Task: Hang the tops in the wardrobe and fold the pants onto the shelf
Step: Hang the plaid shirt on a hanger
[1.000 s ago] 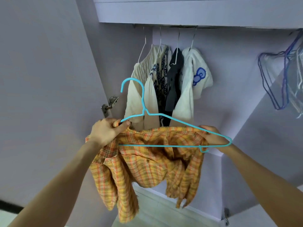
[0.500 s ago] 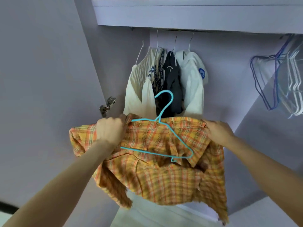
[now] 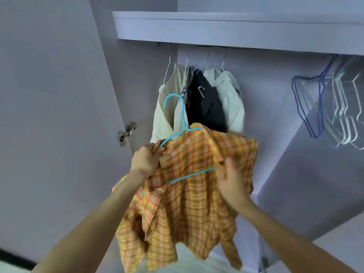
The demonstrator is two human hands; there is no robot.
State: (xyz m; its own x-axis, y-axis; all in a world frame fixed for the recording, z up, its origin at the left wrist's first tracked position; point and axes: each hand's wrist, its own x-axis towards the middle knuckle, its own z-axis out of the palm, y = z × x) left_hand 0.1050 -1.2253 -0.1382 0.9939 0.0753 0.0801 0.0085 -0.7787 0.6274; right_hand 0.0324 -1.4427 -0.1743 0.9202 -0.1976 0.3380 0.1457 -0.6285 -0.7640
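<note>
Shirt: the orange checked shirt is up in the air in front of the open wardrobe, just below the clothes that hang there. Most of it droops down between the two arms.
Hanger: the blue hanger sits partly inside the shirt. Its hook sticks up above the collar, and a bit of its bottom bar shows across the front of the cloth.
Left hand: the left hand is lifted up on a stretched-out arm. Its fingers are curled tight and pinch the shirt's left shoulder together with the end of the hanger.
Right hand: the right hand is up against the right side of the shirt, back toward the camera. It is blurry, so I cannot tell if its fingers hold the cloth or only touch it.
Hanging clothes: cream, patterned, dark and white tops hang from the rail near the wardrobe's left wall.
Spare hangers: a bunch of empty hangers hangs at the right edge of the wardrobe.
</note>
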